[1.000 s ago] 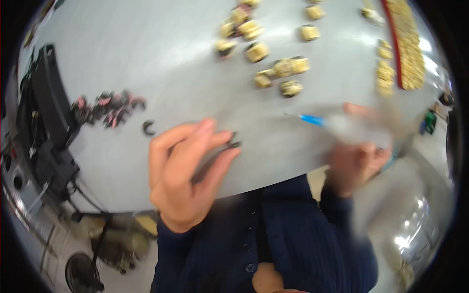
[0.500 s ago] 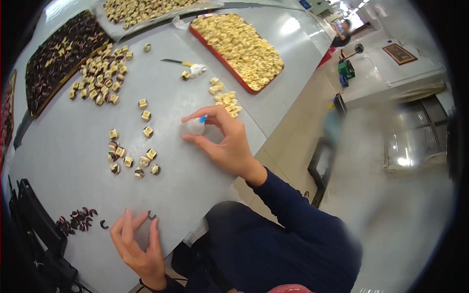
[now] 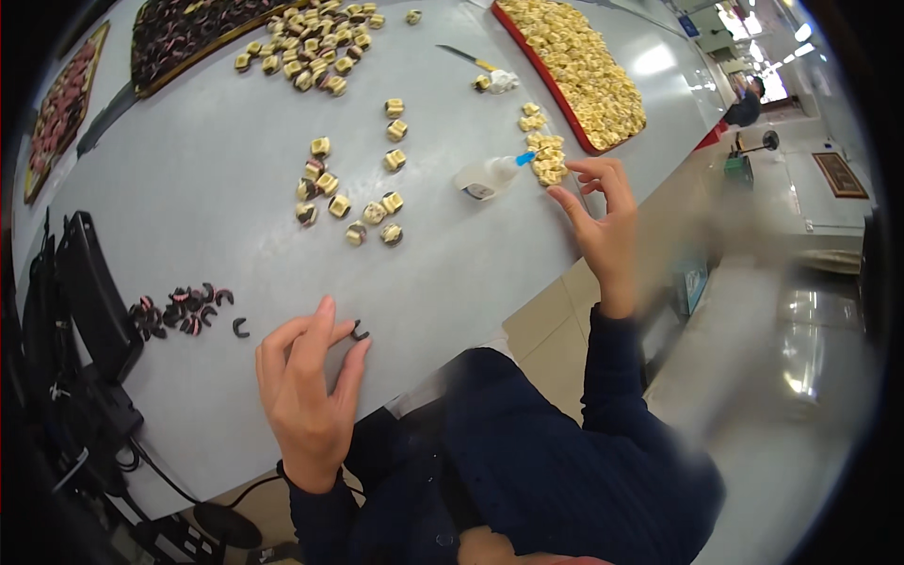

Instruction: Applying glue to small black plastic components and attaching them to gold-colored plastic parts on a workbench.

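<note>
Between the index finger and thumb of my left hand is a small black C-shaped piece, held just over the table near its front edge. My right hand is empty, its thumb and forefinger apart at the edge of a small group of cream-coloured pieces. Just left of those stands a translucent squeeze bottle with a blue tip, touched by neither hand. Several cream-and-black assembled pieces sit in the middle of the table. A pile of black and pink C-shaped pieces lies to the left.
A red tray heaped with cream pieces stands at the far right. Beside it lie a knife and a white crumpled scrap. More assembled pieces and a dark-filled tray are at the back. Black equipment lines the left edge.
My right hand has let go of the squeeze bottle and moved right to the cream pieces. My left hand still holds the C-shaped piece. The whole view has shifted.
</note>
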Motion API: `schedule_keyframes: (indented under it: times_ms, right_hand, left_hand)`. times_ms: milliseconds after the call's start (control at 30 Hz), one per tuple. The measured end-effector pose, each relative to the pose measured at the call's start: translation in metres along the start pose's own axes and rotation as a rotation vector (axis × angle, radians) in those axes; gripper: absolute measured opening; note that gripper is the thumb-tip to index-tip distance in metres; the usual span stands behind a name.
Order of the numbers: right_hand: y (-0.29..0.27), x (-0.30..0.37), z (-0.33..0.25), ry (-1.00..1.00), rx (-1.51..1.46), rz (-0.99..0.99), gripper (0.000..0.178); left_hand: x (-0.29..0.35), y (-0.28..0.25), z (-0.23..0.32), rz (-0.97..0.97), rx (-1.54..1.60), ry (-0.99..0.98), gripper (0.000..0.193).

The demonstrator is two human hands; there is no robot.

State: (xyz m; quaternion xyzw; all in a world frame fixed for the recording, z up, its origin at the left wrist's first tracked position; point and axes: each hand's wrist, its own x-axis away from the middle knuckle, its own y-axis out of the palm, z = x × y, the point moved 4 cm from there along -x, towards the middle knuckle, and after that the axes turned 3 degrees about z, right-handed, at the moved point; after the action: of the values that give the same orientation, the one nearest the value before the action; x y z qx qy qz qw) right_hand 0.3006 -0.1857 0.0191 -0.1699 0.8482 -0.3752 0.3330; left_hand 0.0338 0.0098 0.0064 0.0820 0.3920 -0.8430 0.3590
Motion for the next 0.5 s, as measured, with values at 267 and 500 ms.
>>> schedule_keyframes:
  times_ms: [267,500]
  right_hand:
    - [0.013,0.001,0.008,0.006,-0.123,-0.019,0.022]
    - [0.003,0.004,-0.002,-0.132,-0.024,0.036,0.020]
  left_hand:
    - [0.002,-0.001,0.000,-0.023,0.000,0.006,0.071]
    - [0.002,0.000,0.002,-0.031,0.006,0.061,0.070]
